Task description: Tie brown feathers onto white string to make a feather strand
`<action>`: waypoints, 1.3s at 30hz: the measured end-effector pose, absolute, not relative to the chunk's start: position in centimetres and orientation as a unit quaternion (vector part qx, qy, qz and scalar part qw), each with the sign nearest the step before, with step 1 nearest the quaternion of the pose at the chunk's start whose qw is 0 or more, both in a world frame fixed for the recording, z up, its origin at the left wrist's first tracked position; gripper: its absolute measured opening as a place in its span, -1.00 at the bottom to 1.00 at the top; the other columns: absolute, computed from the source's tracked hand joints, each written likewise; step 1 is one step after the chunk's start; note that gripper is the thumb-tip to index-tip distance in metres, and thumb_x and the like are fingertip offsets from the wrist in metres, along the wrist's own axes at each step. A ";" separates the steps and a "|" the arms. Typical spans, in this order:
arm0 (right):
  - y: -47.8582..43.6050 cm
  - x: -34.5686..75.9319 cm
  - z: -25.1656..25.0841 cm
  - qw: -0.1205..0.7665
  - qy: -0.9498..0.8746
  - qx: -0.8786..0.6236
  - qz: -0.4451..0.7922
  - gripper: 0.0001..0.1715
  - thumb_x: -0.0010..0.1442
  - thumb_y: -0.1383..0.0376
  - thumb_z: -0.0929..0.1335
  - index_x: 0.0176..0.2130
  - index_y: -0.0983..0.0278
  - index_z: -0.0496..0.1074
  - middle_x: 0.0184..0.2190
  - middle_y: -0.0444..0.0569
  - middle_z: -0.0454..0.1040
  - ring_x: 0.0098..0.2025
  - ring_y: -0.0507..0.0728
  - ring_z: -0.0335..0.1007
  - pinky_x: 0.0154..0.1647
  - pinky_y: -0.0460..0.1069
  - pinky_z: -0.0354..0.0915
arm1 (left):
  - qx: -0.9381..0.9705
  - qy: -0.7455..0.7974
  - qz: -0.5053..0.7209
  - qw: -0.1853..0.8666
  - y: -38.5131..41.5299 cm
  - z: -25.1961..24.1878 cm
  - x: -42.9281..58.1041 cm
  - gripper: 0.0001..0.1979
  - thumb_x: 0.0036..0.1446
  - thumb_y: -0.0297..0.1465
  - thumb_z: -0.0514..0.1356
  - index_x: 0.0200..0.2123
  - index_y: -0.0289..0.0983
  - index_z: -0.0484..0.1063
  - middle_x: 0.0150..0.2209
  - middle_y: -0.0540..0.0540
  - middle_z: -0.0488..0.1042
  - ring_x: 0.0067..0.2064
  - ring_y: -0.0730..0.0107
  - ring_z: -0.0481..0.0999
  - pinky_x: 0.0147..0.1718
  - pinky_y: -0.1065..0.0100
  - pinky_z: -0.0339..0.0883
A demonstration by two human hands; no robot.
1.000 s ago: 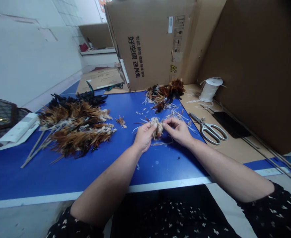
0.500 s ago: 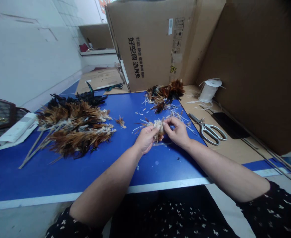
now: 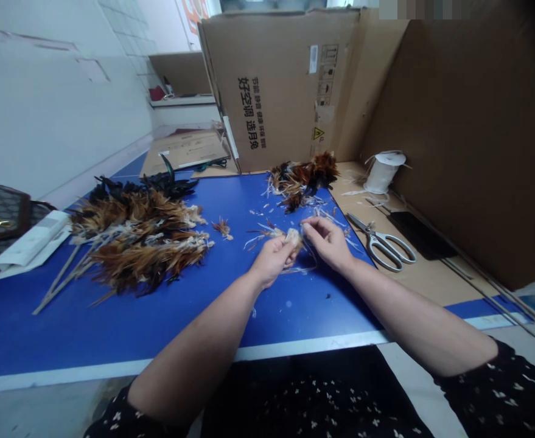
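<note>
My left hand (image 3: 272, 260) is closed around a small bunch of feathers (image 3: 293, 238), whose pale ends stick up past the thumb. Just right of it, my right hand (image 3: 330, 242) has its thumb and forefinger pinched together; a thin pale strand seems to hang below them, but what the fingertips grip is too small to make out. Loose feather scraps (image 3: 267, 231) lie on the blue table (image 3: 221, 316) behind and around both hands. A brown and black feather pile (image 3: 304, 173) lies farther back. One small feather tuft (image 3: 222, 228) rests to the left.
Large feather bundles (image 3: 143, 243) with sticks (image 3: 59, 283) cover the table's left part. Scissors (image 3: 390, 249) and a white ribbon spool (image 3: 383, 173) are on cardboard at the right, near a dark flat object (image 3: 422, 234). Cardboard boxes (image 3: 280, 79) wall the back and right.
My right hand has drawn slightly away from the feather bunch, leaving a small gap. The left hand still holds the bunch, now with its pale ends turned up. The view has shifted slightly.
</note>
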State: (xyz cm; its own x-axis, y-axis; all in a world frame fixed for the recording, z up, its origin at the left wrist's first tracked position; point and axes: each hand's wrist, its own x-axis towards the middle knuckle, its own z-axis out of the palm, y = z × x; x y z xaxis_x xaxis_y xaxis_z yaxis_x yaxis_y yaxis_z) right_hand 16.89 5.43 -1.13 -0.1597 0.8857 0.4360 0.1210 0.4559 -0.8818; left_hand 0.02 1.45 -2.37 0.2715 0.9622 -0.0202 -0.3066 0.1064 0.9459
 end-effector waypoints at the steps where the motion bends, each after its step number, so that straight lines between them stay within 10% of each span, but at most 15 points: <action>1: 5.6 16.9 -1.2 0.525 -0.658 -0.375 0.388 -0.62 0.29 0.02 0.42 -0.16 0.28 0.53 -0.36 -0.07 0.53 -0.37 0.07 0.39 -0.27 -0.01 0.34 | 0.463 0.357 0.482 0.652 1.4 -2.4 0.0 -0.55 0.13 -0.06 0.39 -0.36 -0.29 0.33 -0.54 0.10 0.24 -0.59 0.65 0.09 -0.59 0.50 -0.12; 16: 5.6 18.4 -0.3 0.448 -0.741 -0.311 0.391 -0.65 0.28 0.02 0.45 -0.15 0.23 0.66 -0.19 0.02 0.60 -0.12 0.17 0.52 0.03 0.09 0.39 | 0.443 0.341 0.514 0.650 1.2 -2.1 -0.2 -0.57 0.14 -0.08 0.40 -0.22 -0.36 0.52 -0.36 -0.16 0.58 -0.40 0.35 0.54 -0.37 0.32 0.37; 27: 5.0 18.0 0.0 0.441 -0.732 -0.360 0.375 -0.47 0.30 -0.09 0.39 -0.44 0.28 0.48 -0.51 -0.12 0.43 -0.45 0.04 0.27 -0.37 -0.04 0.26 | 0.422 0.351 0.570 0.611 1.9 -2.7 -0.1 -0.61 0.12 -0.12 0.42 -0.29 -0.33 0.45 -0.49 0.05 0.37 -0.50 0.56 0.31 -0.46 0.44 0.21; 39: 5.5 18.2 0.1 0.466 -0.752 -0.372 0.279 -0.54 0.28 -0.01 0.39 -0.48 0.25 0.43 -0.52 -0.10 0.42 -0.43 0.08 0.29 -0.33 0.00 0.27 | 0.434 0.376 0.584 0.573 2.2 -3.1 -0.2 -0.58 0.09 -0.07 0.42 -0.29 -0.31 0.44 -0.51 0.08 0.33 -0.53 0.58 0.27 -0.49 0.45 0.17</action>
State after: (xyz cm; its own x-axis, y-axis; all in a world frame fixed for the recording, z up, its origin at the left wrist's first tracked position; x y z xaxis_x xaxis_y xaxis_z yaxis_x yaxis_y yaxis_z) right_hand 18.21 5.52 0.06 -0.2878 0.8206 0.4937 0.3000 0.5668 -0.7673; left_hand -0.20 2.20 -3.09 0.0337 0.9965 0.0768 -0.3428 -0.0606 0.9374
